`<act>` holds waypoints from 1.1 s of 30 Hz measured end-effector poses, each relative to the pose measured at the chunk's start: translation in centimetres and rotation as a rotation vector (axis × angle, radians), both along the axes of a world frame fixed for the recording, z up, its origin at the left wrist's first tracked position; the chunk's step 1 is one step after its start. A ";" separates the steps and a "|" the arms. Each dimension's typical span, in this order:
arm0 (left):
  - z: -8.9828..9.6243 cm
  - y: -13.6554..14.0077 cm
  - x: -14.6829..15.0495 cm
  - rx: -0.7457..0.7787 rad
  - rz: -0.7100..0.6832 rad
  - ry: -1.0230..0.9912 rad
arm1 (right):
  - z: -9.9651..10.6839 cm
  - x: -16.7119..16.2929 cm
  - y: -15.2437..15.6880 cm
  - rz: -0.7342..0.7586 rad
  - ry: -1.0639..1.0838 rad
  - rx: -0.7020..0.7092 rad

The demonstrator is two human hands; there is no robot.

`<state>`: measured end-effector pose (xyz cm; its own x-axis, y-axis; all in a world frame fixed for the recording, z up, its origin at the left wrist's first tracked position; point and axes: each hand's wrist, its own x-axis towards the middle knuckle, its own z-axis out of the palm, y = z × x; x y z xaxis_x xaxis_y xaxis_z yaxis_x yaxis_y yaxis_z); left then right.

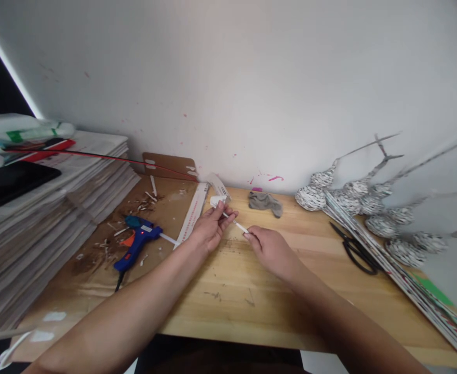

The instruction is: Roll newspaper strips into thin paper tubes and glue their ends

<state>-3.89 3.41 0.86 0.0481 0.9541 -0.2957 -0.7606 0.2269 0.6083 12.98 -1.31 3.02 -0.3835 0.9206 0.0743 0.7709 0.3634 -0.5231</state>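
A thin rolled paper tube (241,227) slants between my two hands above the wooden table. My left hand (212,227) pinches its upper end, where a loose printed paper strip (217,186) curls out behind the fingers. Thumb and fingers of my right hand (270,246) are closed on the lower end. Just left of my left hand lies a flat printed paper strip (192,212). A crumpled grey cloth (265,202) rests beyond my right hand.
A blue glue gun (137,244) with a lit red light lies on stained cardboard (92,283). Stacked newspapers (57,218) rise at left, a black phone (14,182) on top. At right are black scissors (355,252), a bundle of paper tubes (403,283) and several woven paper gourds (382,226).
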 end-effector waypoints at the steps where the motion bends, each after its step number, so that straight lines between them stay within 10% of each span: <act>1: 0.0 0.0 0.0 0.003 -0.002 0.000 | -0.2 0.0 0.0 -0.004 -0.019 0.010; 23: 0.0 -0.3 0.4 -0.043 -0.040 0.018 | -0.8 -0.9 0.6 -0.029 0.056 0.092; 30: -0.1 -0.1 0.2 -0.035 -0.081 0.005 | 0.3 -0.1 1.2 -0.060 0.372 -0.601; 33: 0.0 -0.1 0.2 -0.041 -0.043 0.011 | 0.6 0.7 0.8 -0.060 0.284 -0.366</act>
<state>-3.68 3.34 0.89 0.0849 0.9384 -0.3350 -0.7428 0.2837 0.6064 13.72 -0.54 3.60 -0.3403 0.9256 -0.1656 0.5928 0.0744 -0.8019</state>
